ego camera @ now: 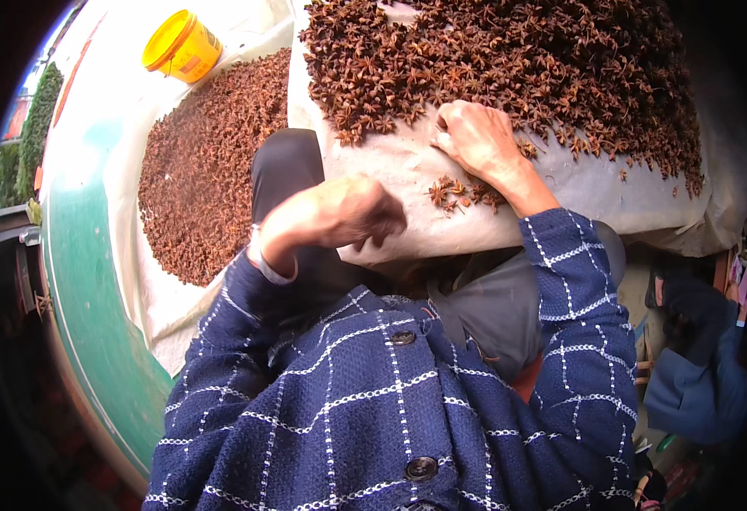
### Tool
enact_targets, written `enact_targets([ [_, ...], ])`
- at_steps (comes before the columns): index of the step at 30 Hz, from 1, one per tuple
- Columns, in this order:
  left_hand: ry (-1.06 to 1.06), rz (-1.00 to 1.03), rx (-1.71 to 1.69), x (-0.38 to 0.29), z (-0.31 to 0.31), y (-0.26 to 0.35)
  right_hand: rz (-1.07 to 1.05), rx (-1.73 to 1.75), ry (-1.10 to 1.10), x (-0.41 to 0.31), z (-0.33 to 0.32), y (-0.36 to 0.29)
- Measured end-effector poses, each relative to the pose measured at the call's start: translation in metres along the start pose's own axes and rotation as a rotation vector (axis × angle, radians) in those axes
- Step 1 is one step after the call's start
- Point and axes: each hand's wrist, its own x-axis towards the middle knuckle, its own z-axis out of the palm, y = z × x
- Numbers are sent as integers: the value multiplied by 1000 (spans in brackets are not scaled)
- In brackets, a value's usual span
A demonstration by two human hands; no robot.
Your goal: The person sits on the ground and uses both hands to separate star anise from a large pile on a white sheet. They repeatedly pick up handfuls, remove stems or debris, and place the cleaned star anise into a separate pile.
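Note:
Dark brown star anise pods point(507, 70) form a large heap on a pale cloth point(386, 172) before me. My right hand point(478, 137) rests at the heap's near edge, knuckles up and fingers curled; its fingertips are partly hidden, so whether it holds a pod cannot be seen. A small group of loose star anise point(459, 193) lies on the cloth just below my right wrist. My left hand point(351, 211) is above the cloth's near left part, over my knee, blurred, with bent fingers pointing down. I cannot tell if anything is in it.
Left of my knee, a broad pile of smaller reddish-brown pieces point(213, 166) lies on a pale sheet point(124, 223) over a green surface point(86, 255). A yellow plastic bucket point(182, 48) stands at that pile's far edge. At the right, another person point(699, 383) in dark clothes is partly visible.

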Motion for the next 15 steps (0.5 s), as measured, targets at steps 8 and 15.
enact_targets([
  [8, 993, 312, 303, 89, 19, -40, 146, 666, 45, 9, 4, -2],
  [15, 1403, 218, 469, 76, -36, -62, -78, 1502, -416, -7, -65, 36],
])
